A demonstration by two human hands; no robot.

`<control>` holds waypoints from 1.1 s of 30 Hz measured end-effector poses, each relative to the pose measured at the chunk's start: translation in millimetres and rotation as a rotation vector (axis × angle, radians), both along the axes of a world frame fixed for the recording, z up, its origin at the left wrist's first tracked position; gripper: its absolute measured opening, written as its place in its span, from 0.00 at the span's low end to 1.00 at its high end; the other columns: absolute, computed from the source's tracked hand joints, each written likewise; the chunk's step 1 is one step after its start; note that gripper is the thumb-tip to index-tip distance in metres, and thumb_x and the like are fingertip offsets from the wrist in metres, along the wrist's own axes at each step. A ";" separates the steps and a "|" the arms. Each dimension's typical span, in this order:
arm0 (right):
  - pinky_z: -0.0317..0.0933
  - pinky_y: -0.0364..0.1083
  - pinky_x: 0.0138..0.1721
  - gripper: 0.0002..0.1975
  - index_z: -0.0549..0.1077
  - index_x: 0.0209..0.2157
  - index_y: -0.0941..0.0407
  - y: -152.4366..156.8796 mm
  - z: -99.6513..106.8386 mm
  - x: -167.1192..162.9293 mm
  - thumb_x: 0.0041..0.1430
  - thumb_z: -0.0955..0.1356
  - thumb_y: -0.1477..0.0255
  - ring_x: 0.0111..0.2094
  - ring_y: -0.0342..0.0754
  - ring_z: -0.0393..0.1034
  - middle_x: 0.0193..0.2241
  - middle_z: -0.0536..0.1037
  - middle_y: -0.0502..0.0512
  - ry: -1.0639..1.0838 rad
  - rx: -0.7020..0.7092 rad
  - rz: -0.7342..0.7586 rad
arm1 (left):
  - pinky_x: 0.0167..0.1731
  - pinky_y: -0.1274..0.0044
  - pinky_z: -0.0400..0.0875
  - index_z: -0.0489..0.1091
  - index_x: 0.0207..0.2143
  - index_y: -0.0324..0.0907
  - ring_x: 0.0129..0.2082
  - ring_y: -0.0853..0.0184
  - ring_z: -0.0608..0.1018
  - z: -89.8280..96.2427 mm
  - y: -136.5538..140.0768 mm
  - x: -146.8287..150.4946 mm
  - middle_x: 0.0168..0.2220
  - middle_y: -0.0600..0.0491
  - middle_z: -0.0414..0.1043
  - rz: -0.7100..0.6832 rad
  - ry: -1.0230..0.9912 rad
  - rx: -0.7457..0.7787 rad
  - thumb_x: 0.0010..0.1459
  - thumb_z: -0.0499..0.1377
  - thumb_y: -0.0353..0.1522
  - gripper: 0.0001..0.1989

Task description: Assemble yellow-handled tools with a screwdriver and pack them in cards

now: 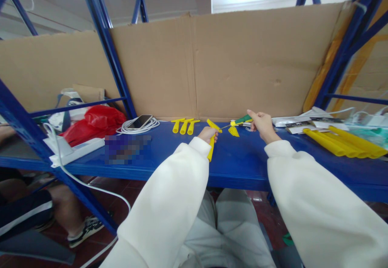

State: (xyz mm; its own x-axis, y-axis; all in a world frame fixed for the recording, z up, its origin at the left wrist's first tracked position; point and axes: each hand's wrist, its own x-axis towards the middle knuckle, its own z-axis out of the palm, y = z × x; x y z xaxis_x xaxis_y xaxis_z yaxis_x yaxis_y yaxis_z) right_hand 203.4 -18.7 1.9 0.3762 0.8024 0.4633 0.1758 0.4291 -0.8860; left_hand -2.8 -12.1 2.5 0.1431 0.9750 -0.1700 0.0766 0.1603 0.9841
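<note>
My left hand [207, 134] is wrapped round a yellow plastic T-shaped piece [210, 151], whose long end sticks out below the fist and whose crossbar shows above it. In my right hand [263, 125] is a screwdriver [243, 119] with a green and yellow handle. Its thin shaft points left and reaches the crossbar of the yellow piece; whether the tip touches a screw is too small to tell. A small yellow part [233, 131] lies on the blue tabletop [236, 159] below the screwdriver. Three similar yellow T-shaped pieces [183, 127] stand in a row left of my left hand.
Several long yellow tubes [342, 142] lie at the right beside plastic bags. At the left are a phone [140, 121] on a coiled white cable, a red bag [93, 124] and a white power strip [77, 151]. Cardboard [242, 66] walls the back. Another person's leg [65, 207] shows lower left.
</note>
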 end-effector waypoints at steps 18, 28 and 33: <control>0.65 0.37 0.18 0.17 0.71 0.31 0.56 -10.3 11.5 -10.3 0.49 0.76 0.58 0.17 0.41 0.71 0.16 0.76 0.50 0.169 -0.045 0.249 | 0.14 0.83 0.54 0.64 0.27 0.38 0.12 0.77 0.59 1.8 -1.3 -0.5 0.14 0.61 0.57 0.018 0.003 0.001 0.62 0.55 0.22 0.10; 0.64 0.37 0.18 0.21 0.67 0.30 0.55 -8.9 8.0 -8.7 0.49 0.74 0.53 0.17 0.41 0.71 0.17 0.75 0.47 0.071 -0.033 0.206 | 0.14 0.82 0.53 0.64 0.27 0.38 0.11 0.77 0.59 1.0 -0.4 -0.5 0.15 0.62 0.56 0.015 -0.005 0.003 0.62 0.55 0.22 0.10; 0.64 0.36 0.18 0.21 0.66 0.30 0.55 -10.5 9.2 -10.5 0.51 0.74 0.53 0.17 0.40 0.70 0.17 0.74 0.47 0.075 -0.048 0.190 | 0.15 0.83 0.53 0.64 0.27 0.38 0.12 0.77 0.59 0.4 0.2 -0.7 0.15 0.62 0.57 0.014 -0.006 0.002 0.62 0.56 0.23 0.09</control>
